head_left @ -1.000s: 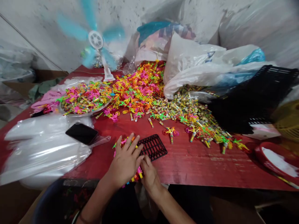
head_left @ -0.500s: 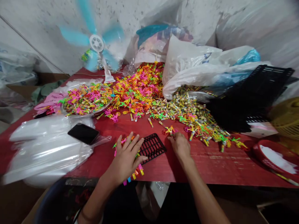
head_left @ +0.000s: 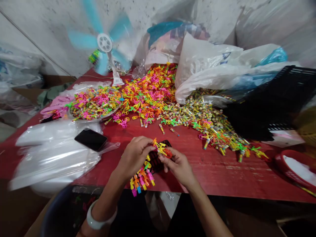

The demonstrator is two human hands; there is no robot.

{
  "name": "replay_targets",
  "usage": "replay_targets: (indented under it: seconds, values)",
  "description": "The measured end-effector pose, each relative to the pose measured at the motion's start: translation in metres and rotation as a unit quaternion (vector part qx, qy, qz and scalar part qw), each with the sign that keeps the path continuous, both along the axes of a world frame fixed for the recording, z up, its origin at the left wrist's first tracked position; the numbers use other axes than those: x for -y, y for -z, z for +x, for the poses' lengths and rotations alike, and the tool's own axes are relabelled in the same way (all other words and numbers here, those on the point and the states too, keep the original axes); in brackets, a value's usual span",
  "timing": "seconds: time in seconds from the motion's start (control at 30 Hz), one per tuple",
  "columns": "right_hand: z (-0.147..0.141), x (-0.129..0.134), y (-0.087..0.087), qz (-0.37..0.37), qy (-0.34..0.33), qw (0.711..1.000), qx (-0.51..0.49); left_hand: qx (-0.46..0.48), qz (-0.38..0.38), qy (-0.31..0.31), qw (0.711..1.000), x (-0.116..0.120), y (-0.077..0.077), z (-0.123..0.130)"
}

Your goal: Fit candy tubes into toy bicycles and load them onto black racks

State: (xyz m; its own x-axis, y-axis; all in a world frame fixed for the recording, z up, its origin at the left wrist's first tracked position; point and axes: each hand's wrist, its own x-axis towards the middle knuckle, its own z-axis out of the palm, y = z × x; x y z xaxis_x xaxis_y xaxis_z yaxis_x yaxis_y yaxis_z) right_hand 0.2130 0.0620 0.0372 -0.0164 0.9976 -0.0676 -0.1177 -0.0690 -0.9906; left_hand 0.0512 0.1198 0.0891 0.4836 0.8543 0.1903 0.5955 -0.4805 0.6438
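Note:
My left hand (head_left: 134, 156) is closed, its thumb and fingertips pinching one end of a small yellow and orange plastic toy (head_left: 161, 148) that looks bicycle-shaped. My right hand (head_left: 180, 166) grips the other side of the cluster, where a red part shows between its fingers. Both hands hover above a black slatted tray (head_left: 155, 161), which they partly cover. In the tray's left part, several colourful plastic toys (head_left: 143, 177) sit in a row, their ends sticking out toward the table's front edge. Whether the held cluster is one piece or several, I cannot tell.
Behind the hands spreads a heap of bright plastic toys (head_left: 150, 93), merging into small patterned tubes (head_left: 197, 113). A filled round dish (head_left: 118, 110), a phone (head_left: 91, 139) on plastic bags (head_left: 56, 158), and a running fan (head_left: 105, 42) are leftward. Black trays (head_left: 271, 102) and a red basket (head_left: 283, 158) stand right.
My right hand has come left from the pile's edge with a yellow and red cluster. My left hand has lifted off the tray and shut on the cluster's end.

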Motion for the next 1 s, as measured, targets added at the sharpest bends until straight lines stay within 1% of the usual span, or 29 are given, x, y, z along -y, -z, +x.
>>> replay_targets:
  seconds: [0.07,0.17,0.27,0.37,0.47,0.6,0.7,0.77,0.87,1.0]
  values:
    - [-0.006,0.001,0.004,-0.009,-0.011,1.0,0.004,-0.021,0.021,-0.008,1.0,0.002,0.003,0.0]
    - [-0.011,0.006,0.018,-0.031,-0.023,0.999,-0.004,-0.031,0.049,0.017,0.998,0.004,0.01,-0.001]
    - [-0.014,0.017,0.038,-0.04,0.021,0.999,-0.007,-0.028,0.065,0.049,0.996,0.005,0.018,-0.006]
    - [-0.019,0.028,0.058,-0.047,0.051,0.997,-0.014,-0.05,0.081,0.056,0.994,0.005,0.028,-0.014]
    - [-0.028,0.033,0.069,-0.012,0.063,0.998,0.014,-0.079,0.08,0.062,0.992,0.006,0.037,-0.019]
    - [-0.032,0.035,0.073,0.066,0.07,0.988,0.124,-0.089,0.069,0.067,0.991,0.01,0.042,-0.021]
    - [-0.029,0.037,0.073,0.14,0.049,0.962,0.23,-0.091,0.064,0.068,0.991,0.014,0.041,-0.02]
    - [-0.027,0.038,0.072,0.177,0.034,0.94,0.289,-0.09,0.071,0.082,0.99,0.016,0.038,-0.019]
    - [-0.027,0.039,0.071,0.195,0.016,0.918,0.346,-0.095,0.079,0.107,0.986,0.017,0.035,-0.017]
    - [-0.03,0.039,0.071,0.186,-0.002,0.904,0.385,-0.11,0.081,0.107,0.985,0.016,0.035,-0.014]
